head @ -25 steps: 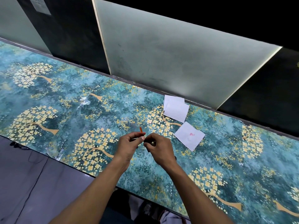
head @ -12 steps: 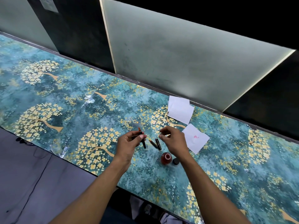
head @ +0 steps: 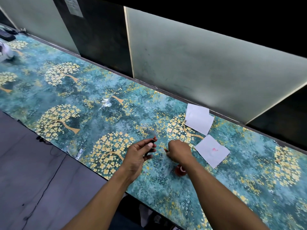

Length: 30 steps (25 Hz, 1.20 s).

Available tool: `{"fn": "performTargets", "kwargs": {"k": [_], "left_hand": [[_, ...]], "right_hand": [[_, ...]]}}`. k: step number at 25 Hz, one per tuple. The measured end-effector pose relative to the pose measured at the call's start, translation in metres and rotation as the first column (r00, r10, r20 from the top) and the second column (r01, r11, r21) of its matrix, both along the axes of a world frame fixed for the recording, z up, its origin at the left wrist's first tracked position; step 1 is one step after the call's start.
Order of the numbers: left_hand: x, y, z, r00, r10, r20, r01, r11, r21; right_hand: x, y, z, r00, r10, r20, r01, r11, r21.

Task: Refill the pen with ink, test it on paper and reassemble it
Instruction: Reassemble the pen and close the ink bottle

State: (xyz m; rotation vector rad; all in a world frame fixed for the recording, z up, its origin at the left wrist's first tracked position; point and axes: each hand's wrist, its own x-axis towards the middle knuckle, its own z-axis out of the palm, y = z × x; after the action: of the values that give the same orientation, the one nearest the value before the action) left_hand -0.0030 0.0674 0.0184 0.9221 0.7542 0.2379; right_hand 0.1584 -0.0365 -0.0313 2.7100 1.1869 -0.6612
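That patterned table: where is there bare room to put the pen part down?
The table lies bare to the left of the left hand, which holds a pen part. Another bare stretch lies beyond both hands, toward the wall. It is crowded around the right hand: ink bottle just below it, stained paper and stacked papers beside.

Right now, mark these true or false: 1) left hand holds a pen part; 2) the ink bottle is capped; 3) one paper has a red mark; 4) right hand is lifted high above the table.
1) True: the left hand pinches a dark pen part with a red tip.
2) False: the ink bottle shows an open mouth.
3) True: the near paper carries a red mark.
4) False: the right hand is down at the table.
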Motion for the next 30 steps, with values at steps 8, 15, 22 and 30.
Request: {"fn": "performTargets", "kwargs": {"k": [8,15,22,30], "left_hand": [[0.004,-0.003,-0.012,0.998,0.063,-0.029,-0.065,0.996,-0.060],[0.017,-0.015,-0.015,0.997,0.058,-0.058,-0.063,0.994,-0.085],[0.019,-0.023,-0.011,0.999,0.030,-0.039,-0.032,0.998,-0.058],[0.019,-0.034,-0.011,0.998,0.007,-0.058,-0.008,1.000,-0.022]], "right_hand": [[0.015,-0.005,0.029,0.562,-0.284,-0.777,0.770,0.522,0.367],[0.016,-0.018,0.081,0.562,-0.015,-0.827,0.756,0.414,0.507],[0.010,-0.026,0.070,0.644,-0.012,-0.765,0.643,0.550,0.533],[0.006,-0.038,0.071,0.646,0.003,-0.763,0.622,0.577,0.529]]}}
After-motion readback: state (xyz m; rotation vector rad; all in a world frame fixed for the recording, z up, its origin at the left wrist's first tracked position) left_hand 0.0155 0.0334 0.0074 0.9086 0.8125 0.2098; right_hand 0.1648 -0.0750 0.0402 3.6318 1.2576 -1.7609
